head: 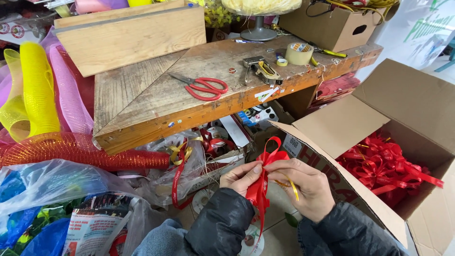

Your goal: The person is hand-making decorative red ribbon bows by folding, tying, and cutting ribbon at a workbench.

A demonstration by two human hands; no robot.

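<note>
Both my hands hold a red ribbon bow [265, 163] low in the middle of the view. My left hand [241, 178] pinches its gathered middle from the left, and red tails hang down over my dark sleeve. My right hand [303, 187] grips the bow from the right, with a thin yellow strip [294, 188] sticking out between its fingers. To the right stands an open cardboard box [346, 123] with several finished red bows [384, 168] piled inside.
A worn wooden workbench [142, 104] carries red-handled scissors [204, 87], a staple gun [260, 70], tape rolls [298, 53], a wooden box [128, 38] and a brown carton [332, 26]. Yellow, pink and red mesh rolls [38, 99] and plastic bags [57, 185] crowd the left.
</note>
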